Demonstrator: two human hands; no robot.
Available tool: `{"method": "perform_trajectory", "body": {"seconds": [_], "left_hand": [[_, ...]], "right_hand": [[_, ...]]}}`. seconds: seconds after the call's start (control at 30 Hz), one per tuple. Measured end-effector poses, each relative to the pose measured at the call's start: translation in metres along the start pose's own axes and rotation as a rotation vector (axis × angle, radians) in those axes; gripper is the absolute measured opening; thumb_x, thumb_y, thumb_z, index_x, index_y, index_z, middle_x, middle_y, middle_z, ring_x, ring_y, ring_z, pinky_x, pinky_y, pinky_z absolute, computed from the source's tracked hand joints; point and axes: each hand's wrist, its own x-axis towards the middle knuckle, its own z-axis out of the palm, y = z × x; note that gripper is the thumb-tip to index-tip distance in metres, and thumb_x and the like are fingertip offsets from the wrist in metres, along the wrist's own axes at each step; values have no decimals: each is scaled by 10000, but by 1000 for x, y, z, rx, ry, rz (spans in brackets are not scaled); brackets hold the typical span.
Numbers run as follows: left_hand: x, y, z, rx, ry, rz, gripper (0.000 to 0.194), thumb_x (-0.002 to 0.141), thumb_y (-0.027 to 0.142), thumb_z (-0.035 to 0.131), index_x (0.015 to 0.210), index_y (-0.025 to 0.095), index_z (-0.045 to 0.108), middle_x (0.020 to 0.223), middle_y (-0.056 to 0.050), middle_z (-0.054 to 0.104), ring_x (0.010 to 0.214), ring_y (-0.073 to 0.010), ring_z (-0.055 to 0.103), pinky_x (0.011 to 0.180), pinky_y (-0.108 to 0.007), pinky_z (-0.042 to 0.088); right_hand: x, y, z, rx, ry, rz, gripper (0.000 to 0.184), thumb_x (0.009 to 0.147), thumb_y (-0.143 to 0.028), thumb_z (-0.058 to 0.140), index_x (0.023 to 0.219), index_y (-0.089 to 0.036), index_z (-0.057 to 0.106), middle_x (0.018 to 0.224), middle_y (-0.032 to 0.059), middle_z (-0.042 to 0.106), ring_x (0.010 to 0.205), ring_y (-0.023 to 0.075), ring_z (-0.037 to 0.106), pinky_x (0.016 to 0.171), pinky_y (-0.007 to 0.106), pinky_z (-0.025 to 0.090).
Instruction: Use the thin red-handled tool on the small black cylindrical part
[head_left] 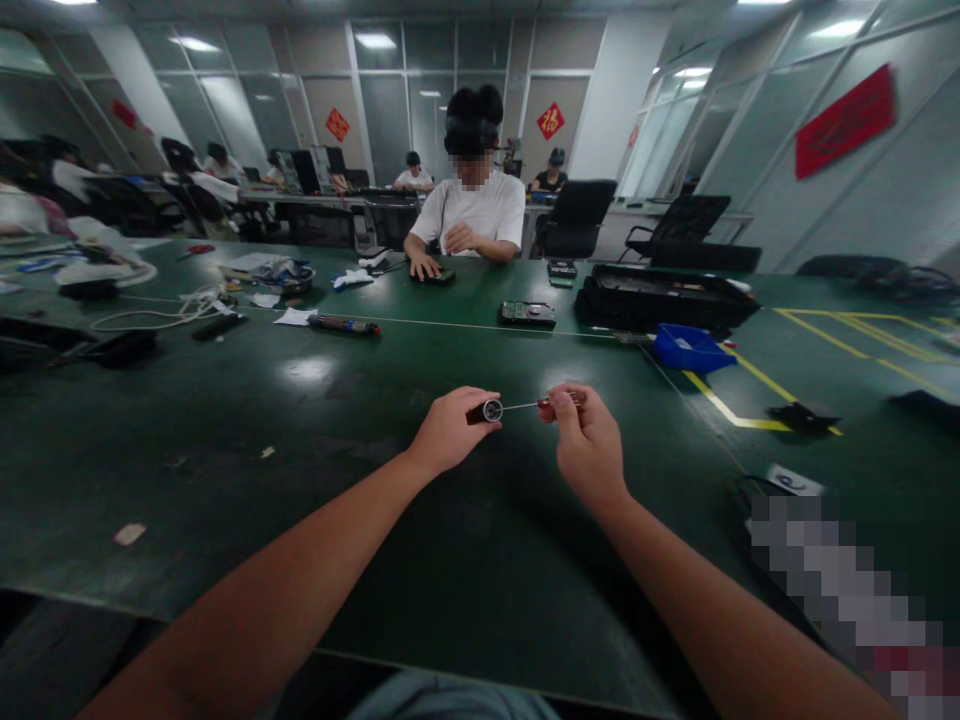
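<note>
Fingers of the left hand (452, 430) close around a small dark cylinder (481, 411), its round metal-rimmed end turned toward the right hand (589, 440). The right hand grips the red handle of a screwdriver (551, 402), whose thin shaft runs level across the gap between the hands to the cylinder's open end; whether the tip goes inside is too small to tell. Both hands are above the green table (360, 500).

Beyond the hands, a circuit-board device (527, 314) lies flat on the table, with a similar small device (561, 272) farther back. To their right sits a long black tray (664, 298), and just in front of it a blue bin (691, 348). Off to the left lies a dark pen-like tool (345, 324) with a red end, beside a scrap of white paper (295, 316). Across the table, a person in a white shirt (480, 205) rests one hand on a dark object (435, 277).
</note>
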Motion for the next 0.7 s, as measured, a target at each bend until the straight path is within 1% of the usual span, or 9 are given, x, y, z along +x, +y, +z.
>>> {"method": "perform_trajectory", "body": {"seconds": [0.1,0.27,0.33,0.47,0.63,0.7], "left_hand": [[0,-1,1,-2,8,7,377,764,179,799,1133,199,722,1132,-58,732,1045,-206,679,970,-387,533],[0,-1,1,-5,17,14,377,756,175,804,1123,205,723,1115,-59,733,1033,-212,680,962,-390,536],[0,0,1,-8,15,18,382,755,172,805,1126,203,721,1119,-60,730,1037,-212,678,968,-390,533],[0,0,1,-14,28,14,378,753,166,805,1120,200,719,1118,-59,728,1035,-210,677,965,-387,535],[0,-2,1,-7,11,21,354,769,173,789,1115,204,720,1109,-61,728,1028,-212,679,954,-397,542],[0,-3,1,-9,7,21,358,769,168,788,1119,199,720,1118,-64,727,1038,-214,677,961,-395,540]], "right_hand": [[-2,-2,-1,-51,-23,-37,225,994,-405,485,1017,-211,597,854,50,715,774,197,702,727,352,534],[-5,-10,-3,-182,-104,-161,173,984,-359,487,1016,-217,581,847,54,725,790,212,722,729,349,526],[-7,-12,-3,-209,-99,-183,168,986,-353,473,1019,-223,574,842,53,726,783,213,721,731,351,523],[-8,-14,-3,-226,-73,-167,165,994,-355,455,1026,-240,569,844,51,731,790,217,719,737,354,519],[-6,-11,0,-212,-149,-144,157,987,-356,473,1036,-240,568,864,57,735,815,224,723,754,361,518],[-6,-10,1,-184,-149,-127,166,992,-363,469,1043,-238,565,866,57,733,822,224,725,755,359,518]]}}
